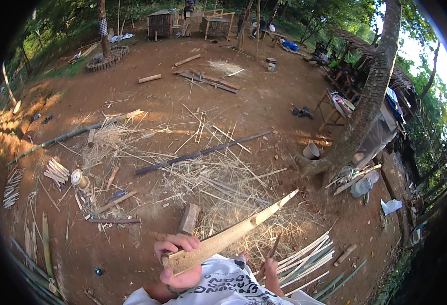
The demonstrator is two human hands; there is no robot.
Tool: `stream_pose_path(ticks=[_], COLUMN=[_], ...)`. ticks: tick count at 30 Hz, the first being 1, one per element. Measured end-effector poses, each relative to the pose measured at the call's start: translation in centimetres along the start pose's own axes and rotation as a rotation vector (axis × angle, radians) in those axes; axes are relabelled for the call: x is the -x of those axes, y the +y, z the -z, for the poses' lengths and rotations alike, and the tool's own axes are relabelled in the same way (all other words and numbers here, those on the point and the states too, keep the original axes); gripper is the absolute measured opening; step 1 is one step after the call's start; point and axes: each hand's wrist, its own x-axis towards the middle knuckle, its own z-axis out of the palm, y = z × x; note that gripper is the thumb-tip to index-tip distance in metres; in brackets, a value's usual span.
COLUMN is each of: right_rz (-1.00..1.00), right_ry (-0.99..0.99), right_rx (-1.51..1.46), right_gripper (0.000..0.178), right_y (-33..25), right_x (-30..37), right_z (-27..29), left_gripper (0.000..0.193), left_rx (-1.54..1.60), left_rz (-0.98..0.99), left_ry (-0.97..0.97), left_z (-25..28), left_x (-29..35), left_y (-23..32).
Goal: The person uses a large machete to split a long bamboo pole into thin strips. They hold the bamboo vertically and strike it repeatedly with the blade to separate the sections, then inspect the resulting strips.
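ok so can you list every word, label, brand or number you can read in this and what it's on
White shirt: several lines of dark printed lettering across the front; I won't copy its wording.
Split bamboo piece in the left hand: no lettering visible.
Bright-coloured items at upper right: too small to tell whether they carry print.
No other lettering can be made out.

A white shirt (218, 272) bearing bold black lettering (233, 282) lies between the left hand (186, 276) and right hand (270, 267), both ungloved; a thin dark cord (180, 292) rings the wrist just below the left grip.
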Motion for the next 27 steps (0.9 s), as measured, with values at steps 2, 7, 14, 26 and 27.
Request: stream_pose_path(ticks=[2, 7, 14, 26, 27], right_rz=[0.308, 0.671, 0.902, 0.647, 0.623], right_ry=[-0.048, -0.296, -0.600, -0.466, -0.437], right_rx=[0.029, 0.357, 0.527, 0.150, 0.091], right_gripper=[0.033, 0.026, 0.043, 0.049, 0.054], right_y=[-7.2, -32.9, -54.0, -60.4, -61.7], right_x=[-1.6, 4.8, 15.0, 6.3, 4.5], right_z=[0.5, -1.7, -12.4, -12.1, -10.1], left_gripper=[0.051, 0.050, 0.050, 0.047, 0.047], left_rx=[0.008, 0.000, -0.028, -0.049, -0.061], left_rz=[0.023, -0.001, 0.002, 0.083, 0.070], left_ry=[-0.027, -0.122, -0.113, -0.093, -0.092], left_z=[-0.2, -0.7, -0.9, 2.0, 2.3], left_x=[0.1, 0.5, 1.5, 2.6, 2.3], left_y=[0.1, 0.1, 0.7, 1.1, 1.1])
